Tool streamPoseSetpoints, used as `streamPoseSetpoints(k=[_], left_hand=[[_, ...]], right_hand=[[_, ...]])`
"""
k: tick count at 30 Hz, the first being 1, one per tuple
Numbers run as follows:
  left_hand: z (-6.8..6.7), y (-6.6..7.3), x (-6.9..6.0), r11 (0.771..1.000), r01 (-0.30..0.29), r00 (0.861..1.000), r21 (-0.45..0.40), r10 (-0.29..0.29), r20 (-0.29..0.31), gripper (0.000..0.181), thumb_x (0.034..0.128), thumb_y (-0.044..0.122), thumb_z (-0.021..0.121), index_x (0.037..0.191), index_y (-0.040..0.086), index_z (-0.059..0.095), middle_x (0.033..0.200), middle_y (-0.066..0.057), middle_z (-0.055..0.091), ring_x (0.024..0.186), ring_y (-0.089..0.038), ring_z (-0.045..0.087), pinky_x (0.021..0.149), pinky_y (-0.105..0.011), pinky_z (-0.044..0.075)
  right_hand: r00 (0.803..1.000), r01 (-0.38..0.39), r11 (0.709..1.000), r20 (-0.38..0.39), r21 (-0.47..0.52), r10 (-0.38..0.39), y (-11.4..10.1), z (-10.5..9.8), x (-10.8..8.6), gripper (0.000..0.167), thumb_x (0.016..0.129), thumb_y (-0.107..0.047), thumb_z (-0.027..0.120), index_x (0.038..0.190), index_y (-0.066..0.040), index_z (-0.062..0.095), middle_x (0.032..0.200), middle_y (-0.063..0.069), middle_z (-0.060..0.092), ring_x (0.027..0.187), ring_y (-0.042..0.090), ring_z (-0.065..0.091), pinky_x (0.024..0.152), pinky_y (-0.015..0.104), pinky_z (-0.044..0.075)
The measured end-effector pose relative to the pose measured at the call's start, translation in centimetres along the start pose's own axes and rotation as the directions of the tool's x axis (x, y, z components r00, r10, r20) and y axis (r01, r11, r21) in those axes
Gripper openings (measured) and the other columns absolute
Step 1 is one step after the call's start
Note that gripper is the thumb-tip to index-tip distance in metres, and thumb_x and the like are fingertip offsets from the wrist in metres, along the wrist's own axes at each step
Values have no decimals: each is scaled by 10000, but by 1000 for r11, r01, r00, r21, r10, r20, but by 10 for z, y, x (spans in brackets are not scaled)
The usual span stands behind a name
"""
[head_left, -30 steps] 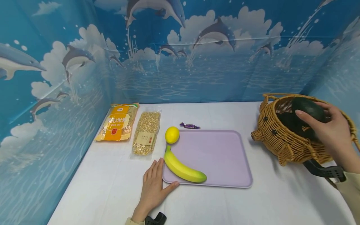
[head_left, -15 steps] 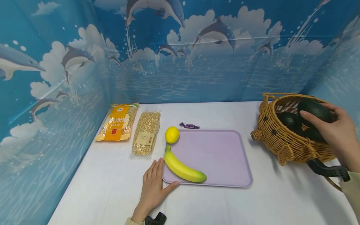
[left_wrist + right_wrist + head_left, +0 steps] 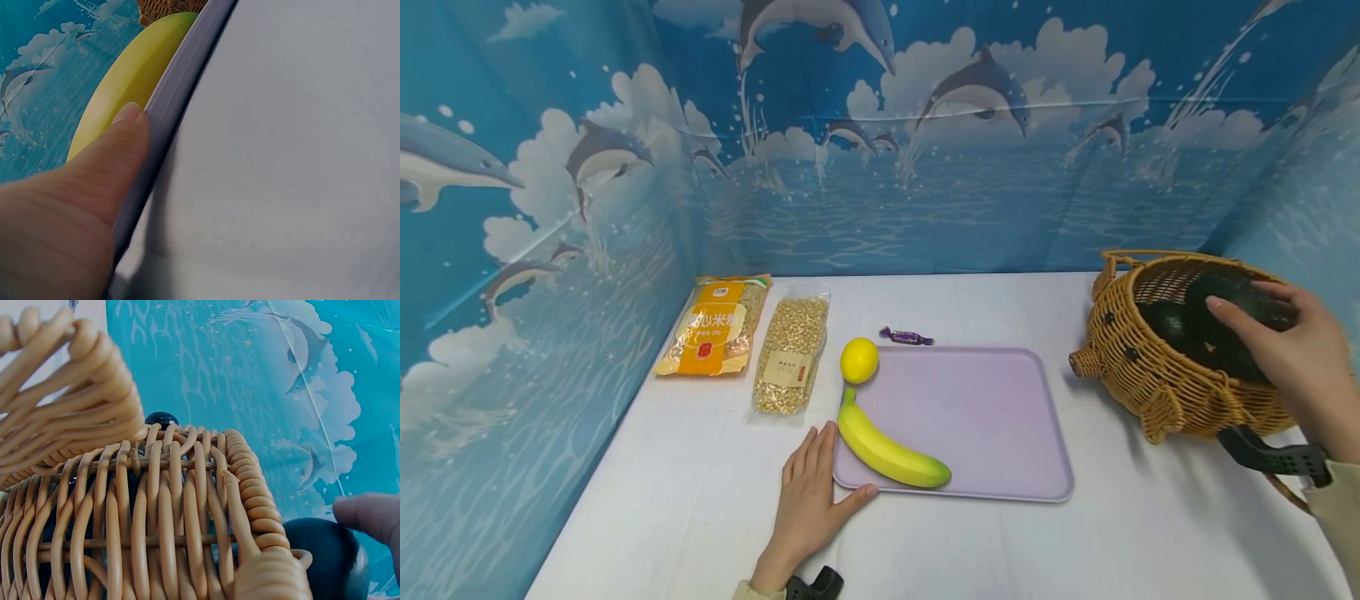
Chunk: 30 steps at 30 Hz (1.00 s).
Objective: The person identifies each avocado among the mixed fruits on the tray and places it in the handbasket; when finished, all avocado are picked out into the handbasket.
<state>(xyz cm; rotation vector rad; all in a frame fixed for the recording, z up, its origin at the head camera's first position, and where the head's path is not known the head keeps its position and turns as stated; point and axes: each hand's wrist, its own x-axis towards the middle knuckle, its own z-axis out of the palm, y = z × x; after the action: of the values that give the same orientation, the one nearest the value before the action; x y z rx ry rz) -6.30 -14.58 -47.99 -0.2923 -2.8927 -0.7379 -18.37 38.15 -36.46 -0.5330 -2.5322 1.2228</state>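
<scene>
My left hand (image 3: 808, 498) lies at the near left corner of the lilac tray (image 3: 992, 425), fingers straight on the table and thumb on the rim. In the left wrist view the thumb (image 3: 109, 156) touches the rim beside the banana (image 3: 131, 78). A yellow banana (image 3: 887, 450) rests along the tray's left and near edges, with a lemon (image 3: 859, 360) at the far left corner. My right hand (image 3: 1292, 350) reaches over the wicker pig basket (image 3: 1120, 333), thumb and fingers around a dark green avocado (image 3: 1228, 292). Its fingertips are partly hidden.
Other dark green fruits (image 3: 1167, 321) lie in the basket. A purple-wrapped candy (image 3: 907, 336) lies behind the tray. To the left are an orange-labelled grain bag (image 3: 715, 327) and a clear grain bag (image 3: 792, 354). A dolphin-print cloth (image 3: 880, 208) hangs behind.
The right hand has shifted slightly right, and the avocado has sunk lower into the basket among the other fruits. The left hand, tray, banana and lemon have stayed in place.
</scene>
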Motion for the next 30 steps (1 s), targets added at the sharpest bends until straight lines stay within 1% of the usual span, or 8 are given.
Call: streamPoseSetpoints(k=[6,15,18,22,23,24,28,30], left_hand=[[1,-1,1,1000,-2,1000,5,2,-1,1011,819,681,544,1486,-11,231,1517,-168,266,1397,-332,157,1089,-506,127],[2,-2,1,1000,2,1000,1,-2,2,1018,816,687,542,1488,-10,227,1518,-170,262,1400,-326,150,1090,-502,120],[2,-2,1,1000,-2,1000,-6,2,0,1017,816,678,551,1488,-11,224,1517,-176,259,1400,-328,148,1091,-498,117],[3,-2,1,1000,-3,1000,-2,3,-2,1015,818,677,549,1489,-11,223,1516,-180,260,1399,-330,150,1090,-498,120],[2,-2,1,1000,-3,1000,-1,3,-3,1014,819,677,548,1488,-12,223,1514,-182,263,1398,-331,152,1090,-500,122],[2,-2,0,1000,-2,1000,-2,2,-3,1013,820,677,548,1488,-11,224,1513,-183,264,1398,-332,153,1089,-501,123],[2,-2,0,1000,1,1000,-9,-1,-4,1012,819,674,551,1489,-11,223,1511,-184,267,1398,-330,153,1088,-504,123],[2,-2,0,1000,2,1000,-11,-2,-3,1013,819,674,553,1490,-9,221,1513,-182,264,1399,-327,150,1089,-502,119]], right_hand=[[1000,13,1000,-27,29,-12,13,1,6,717,908,-492,537,1509,-276,211,1530,132,198,1377,304,208,1057,558,233],[998,41,998,-56,52,-39,13,2,1,619,925,-456,533,1476,-290,305,1372,-72,342,1293,185,299,1033,455,286],[997,53,998,-53,41,-50,10,1,-1,611,929,-451,530,1474,-281,311,1377,-59,351,1264,181,318,1013,449,298],[996,80,997,-49,25,-78,0,-1,-10,584,941,-427,522,1469,-277,325,1325,-96,381,1166,109,364,934,388,323],[995,86,996,-43,24,-85,-6,-2,-14,579,946,-414,521,1471,-269,325,1326,-85,386,1163,118,367,923,389,323],[994,98,995,-47,19,-97,-10,-2,-17,559,950,-402,518,1463,-276,338,1273,-133,392,1106,69,371,888,341,321],[990,144,990,-17,17,-143,-35,-5,-37,546,963,-335,524,1463,-192,358,1205,-138,431,1022,11,376,837,284,329],[988,156,988,-7,20,-156,-44,-4,-45,532,961,-329,533,1453,-203,374,1171,-160,430,987,-37,361,805,229,332]])
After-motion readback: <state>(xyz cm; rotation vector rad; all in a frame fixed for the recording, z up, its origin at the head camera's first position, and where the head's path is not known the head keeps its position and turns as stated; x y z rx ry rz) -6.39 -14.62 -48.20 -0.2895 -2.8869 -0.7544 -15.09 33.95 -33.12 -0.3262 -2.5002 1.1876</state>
